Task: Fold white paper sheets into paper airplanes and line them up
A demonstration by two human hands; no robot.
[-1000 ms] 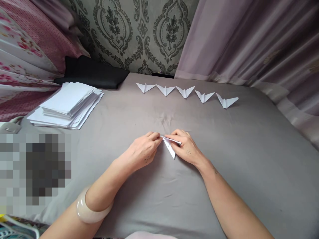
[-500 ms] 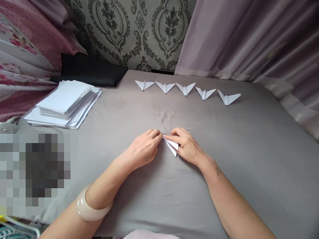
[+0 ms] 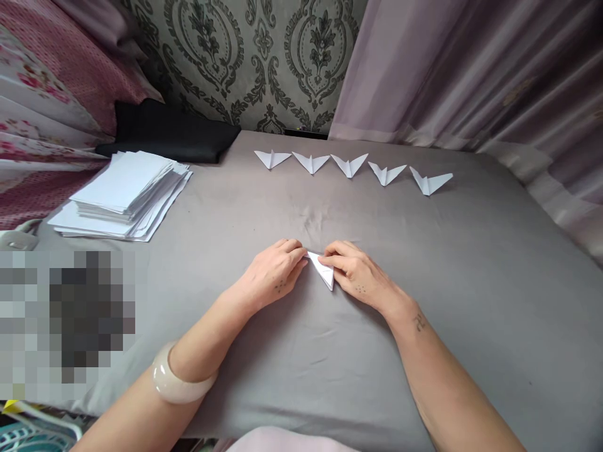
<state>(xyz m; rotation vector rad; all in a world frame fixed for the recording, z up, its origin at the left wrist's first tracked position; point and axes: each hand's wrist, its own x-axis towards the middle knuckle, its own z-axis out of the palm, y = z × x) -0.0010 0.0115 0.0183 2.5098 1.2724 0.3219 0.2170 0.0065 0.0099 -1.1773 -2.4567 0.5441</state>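
A small folded white paper piece point(image 3: 324, 270) lies on the grey sheet point(image 3: 461, 282) in the middle of the view. My left hand point(image 3: 273, 274) pinches its left tip with thumb and fingers. My right hand point(image 3: 358, 276) presses down on its right side, fingertips on the fold, covering part of the paper. Both hands rest on the sheet. A pale bangle point(image 3: 176, 382) sits on my left wrist.
Several finished white paper planes point(image 3: 348, 164) lie in a row at the far side of the sheet. A stack of white paper sheets point(image 3: 125, 194) sits at the left, by a black cloth point(image 3: 169, 135). Curtains hang at the right.
The paper piece has been pressed flatter under my right fingers and both hands have shifted slightly away from me. The view has tilted a little.
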